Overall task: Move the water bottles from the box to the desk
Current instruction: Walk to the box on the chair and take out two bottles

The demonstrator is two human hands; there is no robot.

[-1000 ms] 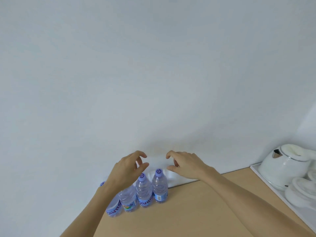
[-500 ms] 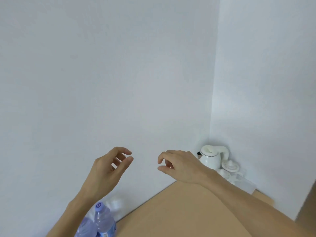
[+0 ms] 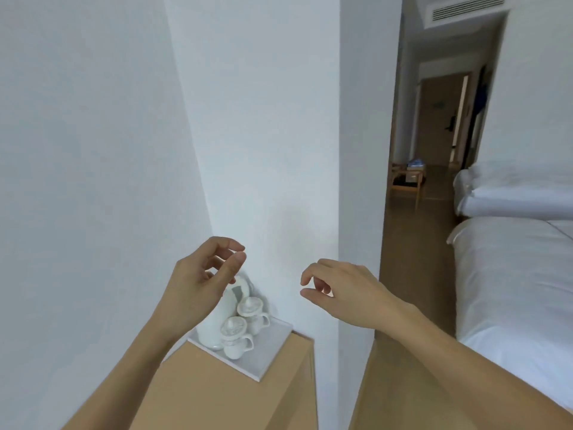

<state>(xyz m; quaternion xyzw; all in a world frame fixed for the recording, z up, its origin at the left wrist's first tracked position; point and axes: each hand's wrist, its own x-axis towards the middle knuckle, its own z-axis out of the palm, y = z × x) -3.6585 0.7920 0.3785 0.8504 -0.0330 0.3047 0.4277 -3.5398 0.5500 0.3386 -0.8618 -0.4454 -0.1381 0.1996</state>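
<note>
My left hand (image 3: 201, 283) hangs in the air above the right end of the wooden desk (image 3: 217, 395), fingers loosely curled, holding nothing. My right hand (image 3: 344, 293) floats at the same height, past the desk's right edge, fingers also loosely curled and empty. No water bottles and no box are in view now.
A white tray (image 3: 269, 352) at the desk's far right corner carries a white kettle (image 3: 220, 321) and two lidded cups (image 3: 237, 336). A white wall corner stands right behind it. To the right lie wooden floor, a white bed (image 3: 511, 274), and a hallway with a small wooden stool (image 3: 406, 181).
The view has swung right: the row of bottles on the desk has left the frame, and the kettle tray, bed and hallway have come in. Both hands stay raised and empty.
</note>
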